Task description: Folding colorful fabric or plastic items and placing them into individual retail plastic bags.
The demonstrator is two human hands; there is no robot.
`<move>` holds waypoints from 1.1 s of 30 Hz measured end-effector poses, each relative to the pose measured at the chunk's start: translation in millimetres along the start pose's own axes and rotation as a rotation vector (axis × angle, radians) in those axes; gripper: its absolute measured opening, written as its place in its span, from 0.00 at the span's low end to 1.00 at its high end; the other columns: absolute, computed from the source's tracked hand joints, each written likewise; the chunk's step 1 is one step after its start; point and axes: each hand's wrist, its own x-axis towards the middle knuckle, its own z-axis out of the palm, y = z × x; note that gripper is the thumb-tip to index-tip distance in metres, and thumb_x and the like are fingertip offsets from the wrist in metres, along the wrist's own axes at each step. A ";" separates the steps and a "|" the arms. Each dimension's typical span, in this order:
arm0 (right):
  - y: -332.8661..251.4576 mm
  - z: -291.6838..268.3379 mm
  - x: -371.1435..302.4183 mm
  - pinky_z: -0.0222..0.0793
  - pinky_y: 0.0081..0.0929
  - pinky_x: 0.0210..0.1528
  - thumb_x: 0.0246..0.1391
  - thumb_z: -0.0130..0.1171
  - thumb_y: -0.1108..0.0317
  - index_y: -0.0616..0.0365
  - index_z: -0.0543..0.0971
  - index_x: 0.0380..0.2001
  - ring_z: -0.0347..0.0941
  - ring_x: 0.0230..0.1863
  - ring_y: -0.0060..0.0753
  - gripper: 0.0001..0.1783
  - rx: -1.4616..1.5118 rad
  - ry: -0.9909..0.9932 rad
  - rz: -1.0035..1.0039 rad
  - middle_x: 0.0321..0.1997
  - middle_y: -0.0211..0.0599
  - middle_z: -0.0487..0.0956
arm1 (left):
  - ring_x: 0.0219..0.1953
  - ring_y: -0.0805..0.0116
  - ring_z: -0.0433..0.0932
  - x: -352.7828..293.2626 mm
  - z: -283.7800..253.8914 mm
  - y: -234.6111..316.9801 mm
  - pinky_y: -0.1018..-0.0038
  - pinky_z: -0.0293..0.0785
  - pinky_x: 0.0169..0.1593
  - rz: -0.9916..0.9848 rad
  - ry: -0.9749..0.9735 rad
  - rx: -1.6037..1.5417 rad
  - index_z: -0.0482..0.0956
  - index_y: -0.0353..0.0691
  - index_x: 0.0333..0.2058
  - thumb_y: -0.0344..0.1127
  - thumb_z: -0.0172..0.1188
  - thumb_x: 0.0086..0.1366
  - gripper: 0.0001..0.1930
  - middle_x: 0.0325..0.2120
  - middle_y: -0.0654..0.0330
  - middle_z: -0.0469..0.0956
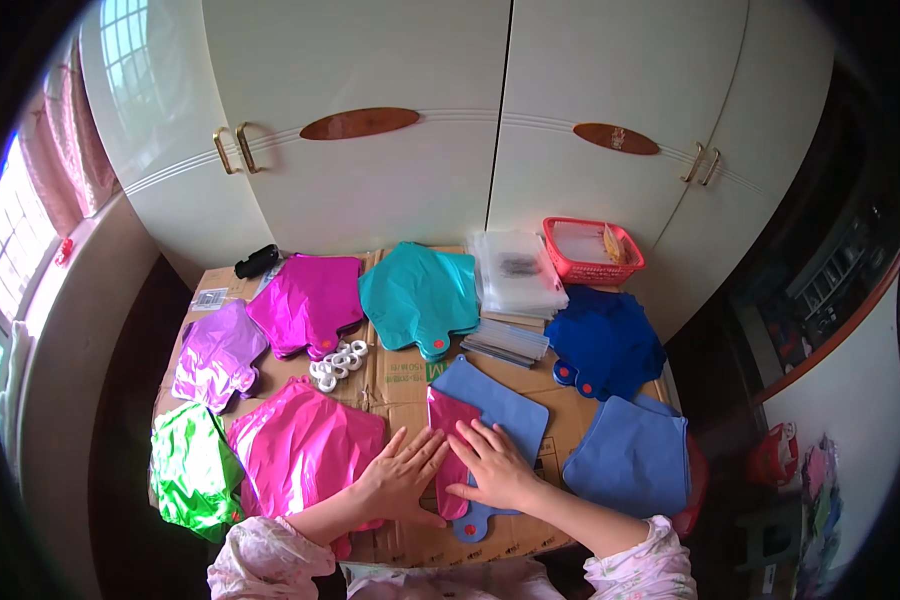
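My left hand (402, 478) and my right hand (497, 470) lie flat with fingers spread, side by side near the front middle of the table. Under their fingertips is a folded shiny pink foil balloon (447, 408), a narrow flat strip. Beneath it lies a flat matte blue foil balloon (510, 400), its round tab with a red dot sticking out toward me. Left of my left hand spreads a pile of flat pink foil balloons (305, 440). To the right of my right hand rests a stack of matte blue balloons (630, 452).
Cardboard (405, 385) covers the table. Around it lie green (192, 470), lilac (218, 350), magenta (308, 300), teal (420, 298) and dark blue balloons (610, 338), white rings (338, 365), clear bags (515, 272), clear strips (507, 342) and a red basket (595, 272). Behind stands a white wardrobe (380, 200).
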 end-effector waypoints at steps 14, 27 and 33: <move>-2.0 -0.6 -2.0 0.45 0.53 0.68 0.51 0.55 0.38 0.58 0.61 0.62 0.48 0.69 0.51 0.44 -0.015 -0.001 -0.030 0.68 0.50 0.56 | 0.68 0.50 0.48 34.8 8.2 -46.5 0.48 0.39 0.68 -0.067 0.124 0.068 0.56 0.31 0.63 0.76 0.50 0.50 0.55 0.63 0.44 0.56; 20.8 -9.4 1.9 0.62 0.42 0.56 0.47 0.64 0.54 0.59 0.71 0.45 0.66 0.53 0.50 0.26 0.291 0.173 0.039 0.51 0.49 0.68 | 0.66 0.41 0.52 3.8 14.2 -1.6 0.53 0.48 0.67 0.062 0.133 -0.043 0.55 0.29 0.62 0.75 0.53 0.47 0.57 0.62 0.40 0.56; 62.1 -34.0 27.6 0.68 0.38 0.49 0.45 0.66 0.53 0.61 0.71 0.43 0.71 0.49 0.45 0.27 0.372 0.011 0.440 0.44 0.48 0.75 | 0.63 0.25 0.47 7.7 8.0 2.9 0.41 0.43 0.65 0.039 0.063 -0.007 0.55 0.50 0.66 0.78 0.56 0.41 0.57 0.63 0.37 0.52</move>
